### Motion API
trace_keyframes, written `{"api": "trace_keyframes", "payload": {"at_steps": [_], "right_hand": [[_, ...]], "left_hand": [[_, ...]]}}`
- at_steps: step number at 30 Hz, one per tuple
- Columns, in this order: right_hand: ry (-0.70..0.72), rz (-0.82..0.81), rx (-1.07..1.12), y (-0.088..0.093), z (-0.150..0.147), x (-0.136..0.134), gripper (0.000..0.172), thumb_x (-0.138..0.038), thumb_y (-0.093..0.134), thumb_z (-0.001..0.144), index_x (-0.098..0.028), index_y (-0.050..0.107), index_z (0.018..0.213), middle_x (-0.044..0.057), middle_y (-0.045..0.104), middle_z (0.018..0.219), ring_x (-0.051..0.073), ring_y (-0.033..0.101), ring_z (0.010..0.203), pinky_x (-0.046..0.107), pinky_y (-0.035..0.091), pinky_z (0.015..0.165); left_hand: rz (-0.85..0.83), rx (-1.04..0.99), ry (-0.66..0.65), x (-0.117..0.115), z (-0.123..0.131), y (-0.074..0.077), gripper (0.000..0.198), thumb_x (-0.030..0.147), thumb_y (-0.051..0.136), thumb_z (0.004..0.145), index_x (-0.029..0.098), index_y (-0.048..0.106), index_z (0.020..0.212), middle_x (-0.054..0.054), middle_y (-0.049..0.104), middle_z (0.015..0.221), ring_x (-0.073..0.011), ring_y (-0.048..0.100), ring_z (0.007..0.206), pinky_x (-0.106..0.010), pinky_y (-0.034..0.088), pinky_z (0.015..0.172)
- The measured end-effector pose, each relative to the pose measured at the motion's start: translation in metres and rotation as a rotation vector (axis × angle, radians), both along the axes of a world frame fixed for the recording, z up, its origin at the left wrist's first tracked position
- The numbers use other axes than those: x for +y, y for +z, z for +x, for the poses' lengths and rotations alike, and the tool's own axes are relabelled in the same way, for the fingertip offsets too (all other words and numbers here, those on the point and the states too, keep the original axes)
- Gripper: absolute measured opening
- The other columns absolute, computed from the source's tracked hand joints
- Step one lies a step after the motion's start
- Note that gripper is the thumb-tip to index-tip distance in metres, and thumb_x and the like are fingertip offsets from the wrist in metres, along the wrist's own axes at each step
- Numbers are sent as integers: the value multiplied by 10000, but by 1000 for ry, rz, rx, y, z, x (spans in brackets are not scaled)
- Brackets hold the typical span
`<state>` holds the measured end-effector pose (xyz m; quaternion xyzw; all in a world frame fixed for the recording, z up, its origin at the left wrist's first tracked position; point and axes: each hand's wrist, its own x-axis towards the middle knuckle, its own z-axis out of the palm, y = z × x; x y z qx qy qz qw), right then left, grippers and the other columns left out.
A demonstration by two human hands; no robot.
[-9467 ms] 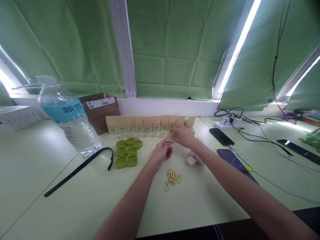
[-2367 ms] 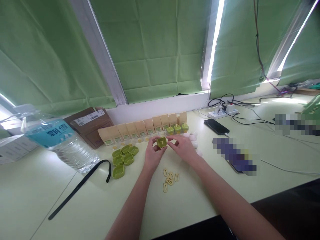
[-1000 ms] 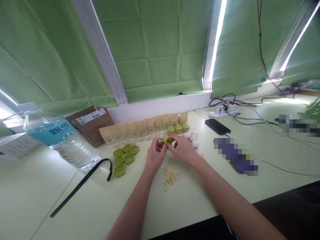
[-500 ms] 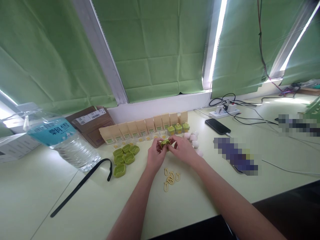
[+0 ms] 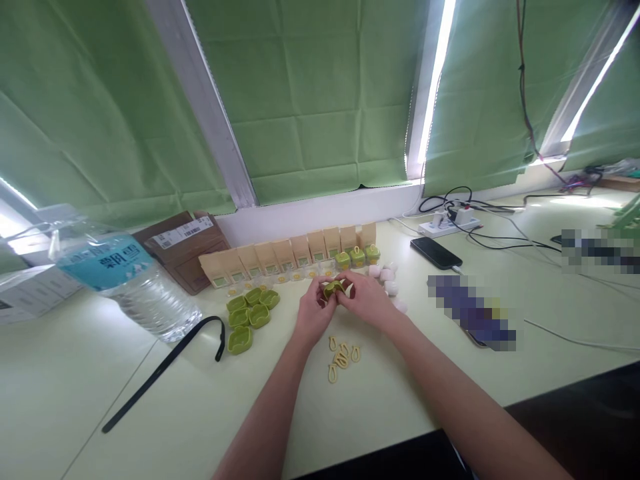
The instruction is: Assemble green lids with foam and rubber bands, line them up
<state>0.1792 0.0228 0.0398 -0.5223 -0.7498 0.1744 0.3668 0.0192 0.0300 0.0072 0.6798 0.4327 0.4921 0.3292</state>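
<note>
The left hand (image 5: 315, 308) and right hand (image 5: 364, 295) meet above the table (image 5: 185, 420), fingertips of both pinching one olive-green cup-shaped sleeve (image 5: 333, 289) between them; the left grips it from the nine o'clock side, the right from the three, thumbs towards six. Much of its wall is covered by the fingers, and its base and any contents cannot be made out; the visible part, its rim looking bent, runs roughly from eight to two o'clock, yet its true long axis and the way its opening faces cannot be told.

Reading the clock from that sleeve, six matching loose sleeves (image 5: 249, 319) cluster between eight and nine; pale yellow loops (image 5: 341, 360) lie heaped at six, overlapping too much to count; small whitish rounded pieces (image 5: 389, 288) sit at three, partly hidden behind the right hand; loop-topped green sleeves (image 5: 357, 257) stand between one and two; card-topped clear packs (image 5: 284, 253) form a row from ten to one, their print too small to read. A black phone (image 5: 436, 253) lies between two and three; a pixelated patch (image 5: 470, 310) past three masks a dark slab; a water bottle (image 5: 125, 293) leans near nine; white cartons (image 5: 30, 297) beyond it are cut off by the frame; both forearms run out at the lower edge.
</note>
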Motion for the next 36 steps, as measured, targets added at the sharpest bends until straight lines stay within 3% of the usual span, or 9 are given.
{"api": "trace_keyframes", "payload": {"at_steps": [17,36], "right_hand": [[14,-36,-32,-3,3,2,221,-294,632,851,-259,645,1069,-11,733,931,140,629,683,256,404,611],[-7,-60,-93,2,3,-2,191,-332,609,862,-259,680,1024,-11,734,796,165,666,720,252,402,597]], "left_hand": [[5,56,34,3,-3,-4,271,224,611,804,232,592,1075,16,641,782,-115,574,663,-224,428,633],[0,46,32,1,-3,0,235,221,629,775,232,628,1010,12,661,779,-126,594,679,-242,470,673]]}}
